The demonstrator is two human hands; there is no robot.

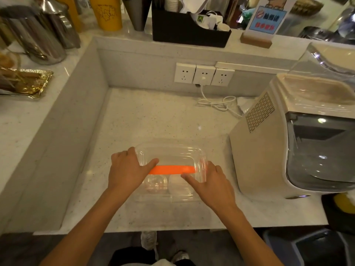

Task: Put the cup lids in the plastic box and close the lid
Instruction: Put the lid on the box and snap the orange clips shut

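A clear plastic box (pixel 172 196) lies on the speckled counter near its front edge. Its hinged clear lid (pixel 172 156), with an orange strip (pixel 172 169) along one edge, is tilted over the box. Two clear cup lids (pixel 156 184) lie side by side inside the box. My left hand (pixel 126 169) grips the lid's left side, thumb on the orange strip. My right hand (pixel 211 181) holds the lid's right side, fingers wrapped around its edge.
A beige machine (pixel 288 141) stands just right of the box. A white cable (pixel 217 102) runs from wall sockets (pixel 203 74) behind. A raised ledge (pixel 57 131) borders the left. Metal jugs (pixel 38 35), a gold tray (pixel 25 83) and a black organizer (pixel 190 29) sit higher up.
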